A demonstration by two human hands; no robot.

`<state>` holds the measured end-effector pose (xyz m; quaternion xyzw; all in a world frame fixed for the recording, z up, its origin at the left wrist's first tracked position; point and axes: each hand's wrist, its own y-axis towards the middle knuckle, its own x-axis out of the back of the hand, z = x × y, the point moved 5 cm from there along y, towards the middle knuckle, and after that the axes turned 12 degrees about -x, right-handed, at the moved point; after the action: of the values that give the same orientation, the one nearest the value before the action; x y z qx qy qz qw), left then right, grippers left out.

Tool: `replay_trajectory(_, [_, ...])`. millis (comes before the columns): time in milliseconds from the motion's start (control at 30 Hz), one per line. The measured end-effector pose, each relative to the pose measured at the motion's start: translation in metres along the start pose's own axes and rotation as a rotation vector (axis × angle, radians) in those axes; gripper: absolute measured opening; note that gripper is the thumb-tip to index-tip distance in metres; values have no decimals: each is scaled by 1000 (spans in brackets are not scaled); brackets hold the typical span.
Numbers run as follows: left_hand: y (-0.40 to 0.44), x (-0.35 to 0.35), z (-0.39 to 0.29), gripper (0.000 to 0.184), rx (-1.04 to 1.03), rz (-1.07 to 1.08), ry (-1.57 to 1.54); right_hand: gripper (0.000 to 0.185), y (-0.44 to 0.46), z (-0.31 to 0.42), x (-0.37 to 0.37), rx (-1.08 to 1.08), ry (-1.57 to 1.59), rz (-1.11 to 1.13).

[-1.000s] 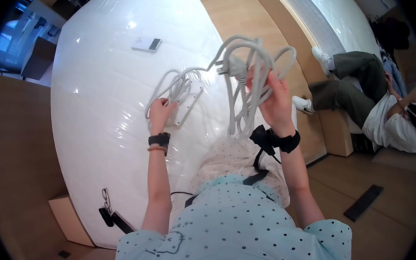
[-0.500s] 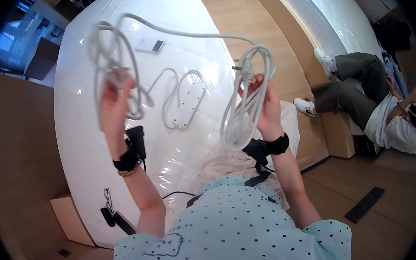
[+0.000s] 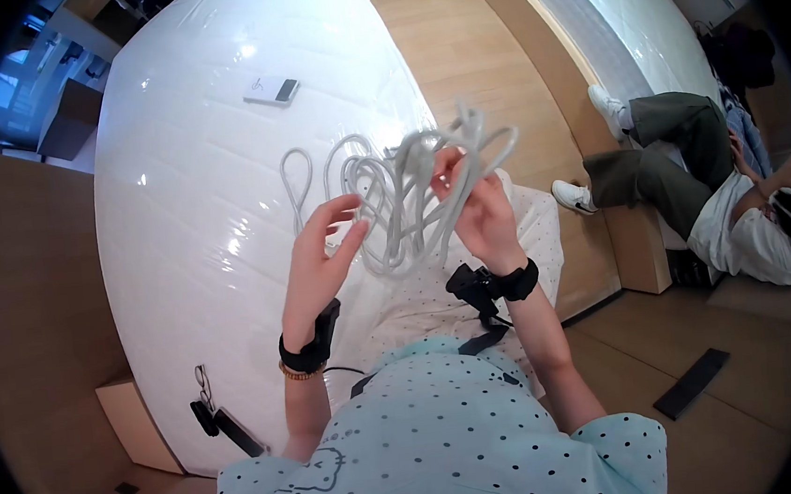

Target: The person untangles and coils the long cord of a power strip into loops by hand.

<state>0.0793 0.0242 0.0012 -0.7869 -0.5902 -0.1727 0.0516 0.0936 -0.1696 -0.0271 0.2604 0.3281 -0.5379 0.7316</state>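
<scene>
Loops of a pale grey cable (image 3: 402,218) hang in front of me, blurred at the top right. My right hand (image 3: 481,206) is closed on the cable bundle from the right side. My left hand (image 3: 323,258) is at the left edge of the loops, thumb and fingers apart, with no cable visibly between them. Part of the cable lies in a loop on the plastic-covered mattress (image 3: 192,180), beyond my left hand. The white power strip is mostly hidden behind the coils.
A white box-like item with a dark end (image 3: 271,91) lies on the mattress. Glasses (image 3: 203,386) and black objects (image 3: 228,426) are at its lower left. To the right, a person in green trousers (image 3: 670,162) sits by the wooden bed frame (image 3: 635,245).
My left hand has come back from the far left towards my right hand and has opened. The cable it held now hangs with the loops at my right hand.
</scene>
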Motion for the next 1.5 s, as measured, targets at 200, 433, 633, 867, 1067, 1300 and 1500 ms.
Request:
replay_trajectory(200, [0,-34,-7,15,88,-7,-287,28,2,-26,-9,-215,86,148])
replay_trajectory(433, [-8,36,-1,24,0,-360,-375,31,5,-23,31,-231,-402,-344])
replay_trajectory(633, [2,56,-17,20,-369,-464,-828,36,-9,-40,48,-755,-560,-332])
replay_trajectory(867, [17,45,-12,21,-376,-481,-1547,26,-40,-80,58,-632,-1009,247])
replay_trajectory(1067, [25,17,-18,17,-312,-447,-1507,25,-36,-118,-4,-802,-156,27])
replay_trajectory(1300, [-20,152,36,19,-217,-852,-308,22,-43,-35,57,-476,-1080,-35])
replay_trajectory(1500, [-44,131,85,45,344,-21,946,18,-48,-16,39,-383,-1193,-63])
